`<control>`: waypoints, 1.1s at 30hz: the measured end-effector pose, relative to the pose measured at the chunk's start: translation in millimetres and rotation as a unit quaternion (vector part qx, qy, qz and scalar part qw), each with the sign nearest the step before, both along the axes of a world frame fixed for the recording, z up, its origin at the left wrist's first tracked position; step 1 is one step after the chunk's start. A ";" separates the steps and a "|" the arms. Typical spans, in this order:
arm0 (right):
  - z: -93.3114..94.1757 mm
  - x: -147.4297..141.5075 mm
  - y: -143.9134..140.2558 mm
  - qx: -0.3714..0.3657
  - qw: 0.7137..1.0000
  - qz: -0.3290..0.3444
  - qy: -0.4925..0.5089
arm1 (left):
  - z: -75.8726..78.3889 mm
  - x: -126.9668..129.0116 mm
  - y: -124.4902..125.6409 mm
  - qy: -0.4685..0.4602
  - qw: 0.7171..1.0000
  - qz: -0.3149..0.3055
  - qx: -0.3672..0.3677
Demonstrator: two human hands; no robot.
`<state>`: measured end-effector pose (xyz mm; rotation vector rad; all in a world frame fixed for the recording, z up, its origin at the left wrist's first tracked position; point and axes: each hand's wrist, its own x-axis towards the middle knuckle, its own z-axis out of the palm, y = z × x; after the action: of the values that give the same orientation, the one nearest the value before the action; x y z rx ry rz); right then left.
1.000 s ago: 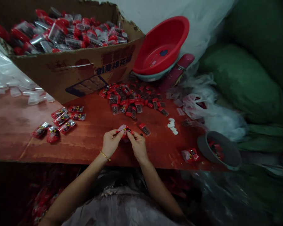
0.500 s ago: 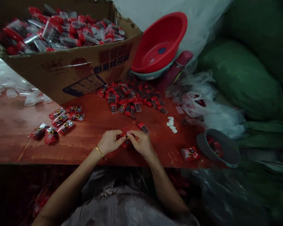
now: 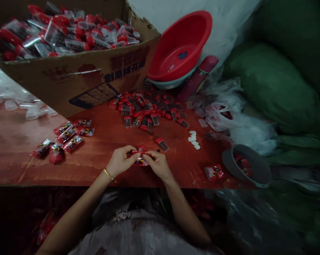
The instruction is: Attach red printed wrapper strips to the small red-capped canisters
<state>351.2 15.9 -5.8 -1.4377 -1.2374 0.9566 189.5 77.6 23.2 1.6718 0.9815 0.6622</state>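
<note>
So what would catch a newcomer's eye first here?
Probably the big cardboard box heaped with red-capped clear tubes, far left, and the tilted red plastic basin beside it. Nearer, the left hand and right hand pinch a small red packet over the reddish wooden table.

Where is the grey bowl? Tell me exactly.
In the head view the grey bowl sits at the table's right edge, right of a small red packet, below the crumpled plastic bags.

A packet [image 3: 140, 158] is held between the left hand [image 3: 120, 161] and right hand [image 3: 157, 163] at the table's [image 3: 13, 148] near edge. A box [image 3: 77, 74] is placed at 11 o'clock, stacked basins [image 3: 179, 49] at 1 o'clock, a pile of capsules [image 3: 146, 109] at 12 o'clock. Sealed packets [image 3: 61, 140] are laid at 9 o'clock, a bowl [image 3: 246, 170] at 3 o'clock.
</note>
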 end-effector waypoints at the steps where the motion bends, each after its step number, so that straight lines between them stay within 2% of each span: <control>1: -1.7 -3.6 -0.7 0.010 0.999 -0.038 -0.015 | -4.1 1.6 -2.3 -0.051 0.996 0.034 -0.058; 3: -6.2 -11.5 -1.2 0.028 0.993 -0.105 -0.056 | -11.3 5.9 -9.1 -0.125 0.973 0.071 -0.183; 5: -10.5 -18.8 -0.4 0.045 0.985 -0.145 -0.083 | -14.7 10.8 -16.8 -0.164 0.941 0.102 -0.279; 9: -13.7 -30.7 2.0 0.077 0.977 -0.182 -0.080 | -11.8 20.6 -27.2 -0.227 0.888 0.215 -0.337; 11: -13.0 -35.4 1.8 0.076 0.977 -0.189 -0.069 | -9.9 24.7 -28.6 -0.240 0.872 0.239 -0.354; 16: -11.1 -36.8 -1.4 0.063 0.983 -0.164 -0.060 | -7.7 30.3 -26.2 -0.277 0.866 0.254 -0.331; 19: -8.3 -16.6 0.1 0.079 0.980 -0.140 -0.113 | -5.4 28.4 -21.0 -0.266 0.870 0.263 -0.320; 20: -7.2 -5.4 1.4 0.086 0.973 -0.144 -0.161 | -4.6 26.9 -18.8 -0.257 0.871 0.265 -0.324; 22: -5.9 20.6 3.8 0.077 0.936 -0.170 -0.299 | -3.5 23.2 -14.5 -0.248 0.871 0.262 -0.334; 24: -7.7 45.7 4.8 0.014 0.891 -0.186 -0.415 | -3.1 19.7 -11.1 -0.248 0.869 0.251 -0.346; 27: -16.5 70.3 3.1 -0.032 0.851 -0.137 -0.507 | -3.3 16.7 -9.1 -0.252 0.860 0.231 -0.378; 30: -26.3 76.9 0.9 -0.007 0.836 -0.114 -0.536 | -3.6 15.9 -9.8 -0.261 0.848 0.223 -0.402; 32: -29.0 74.6 -1.2 0.000 0.845 -0.138 -0.516 | -3.6 15.6 -10.7 -0.263 0.846 0.225 -0.407; 33: -28.4 72.1 -3.2 0.000 0.858 -0.155 -0.489 | -3.5 15.4 -11.2 -0.262 0.846 0.226 -0.407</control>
<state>423.3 12.7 -34.2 -2.1427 -1.6032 -0.0740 204.9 66.4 19.7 0.4638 1.0417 0.7966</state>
